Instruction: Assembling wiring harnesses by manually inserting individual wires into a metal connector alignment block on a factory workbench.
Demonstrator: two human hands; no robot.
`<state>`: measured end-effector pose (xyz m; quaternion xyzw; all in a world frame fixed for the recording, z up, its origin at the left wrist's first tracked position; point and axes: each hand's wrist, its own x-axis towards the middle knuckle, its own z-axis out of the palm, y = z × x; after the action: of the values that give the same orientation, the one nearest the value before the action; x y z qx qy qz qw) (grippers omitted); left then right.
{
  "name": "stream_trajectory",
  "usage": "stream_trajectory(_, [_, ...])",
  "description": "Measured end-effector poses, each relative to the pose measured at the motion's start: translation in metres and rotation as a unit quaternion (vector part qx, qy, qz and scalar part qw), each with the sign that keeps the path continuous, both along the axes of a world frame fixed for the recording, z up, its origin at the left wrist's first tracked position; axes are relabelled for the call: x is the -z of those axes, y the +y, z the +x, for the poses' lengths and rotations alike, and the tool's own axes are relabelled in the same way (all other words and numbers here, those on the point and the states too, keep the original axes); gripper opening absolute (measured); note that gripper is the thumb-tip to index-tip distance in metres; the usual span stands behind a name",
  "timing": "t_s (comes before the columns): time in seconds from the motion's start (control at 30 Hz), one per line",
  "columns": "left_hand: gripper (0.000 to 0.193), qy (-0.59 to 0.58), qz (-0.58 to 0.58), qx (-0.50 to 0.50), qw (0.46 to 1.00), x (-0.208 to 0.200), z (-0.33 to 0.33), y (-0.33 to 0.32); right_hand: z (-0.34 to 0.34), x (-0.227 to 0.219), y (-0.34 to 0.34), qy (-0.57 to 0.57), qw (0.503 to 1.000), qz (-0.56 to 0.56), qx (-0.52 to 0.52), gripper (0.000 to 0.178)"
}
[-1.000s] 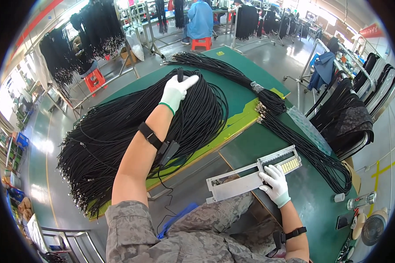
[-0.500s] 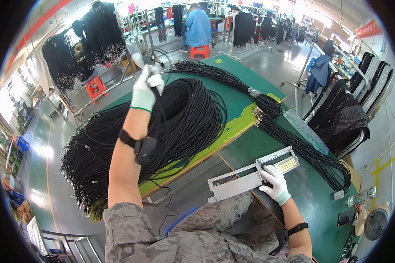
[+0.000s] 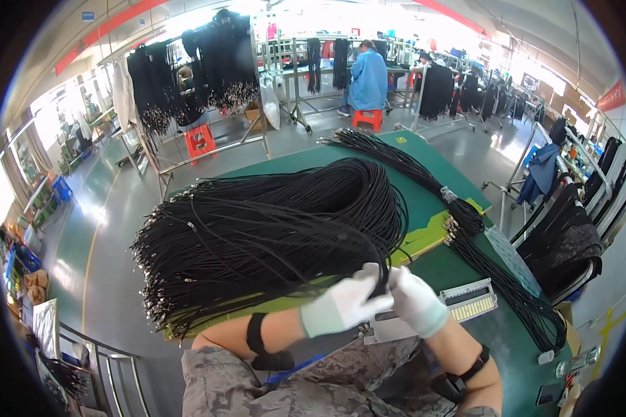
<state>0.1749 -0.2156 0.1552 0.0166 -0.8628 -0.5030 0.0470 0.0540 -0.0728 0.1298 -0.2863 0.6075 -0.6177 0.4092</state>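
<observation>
Hands [image 3: 382, 302] beside heaped black cables [image 3: 271, 229]

A single black cable [image 3: 381, 272] is pinched between two white-gloved hands, left hand [image 3: 344, 304] and right hand [image 3: 416, 300], just in front of a large looped bundle of black cables [image 3: 271, 229] with metal-tipped ends fanned across the green surface [image 3: 424, 201].

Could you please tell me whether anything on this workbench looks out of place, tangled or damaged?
Nothing stands out. The big bundle of black cables lies fanned on the green bench. A second bundle runs along the right side. Both gloved hands, left and right, meet at one cable by the metal comb fixture.
</observation>
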Motion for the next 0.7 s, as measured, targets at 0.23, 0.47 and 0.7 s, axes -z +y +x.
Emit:
stream_trajectory(0.23, [0.026, 0.214, -0.196, -0.057, 0.955, 0.006, 0.031, -0.057, -0.013, -0.051, -0.049, -0.248, 0.941, -0.222, -0.067, 0.021])
stream_trajectory(0.47, [0.058, 0.493, -0.311, -0.297, 0.756, -0.061, -0.008, -0.124, 0.031, -0.151, -0.056, 0.211, 0.970, -0.031, -0.112, 0.024])
stream_trajectory(0.7, [0.039, 0.142, -0.296, -0.220, 0.919, -0.034, 0.010, -0.222, -0.018, -0.190, -0.047, 0.239, 0.950, -0.182, -0.090, 0.036])
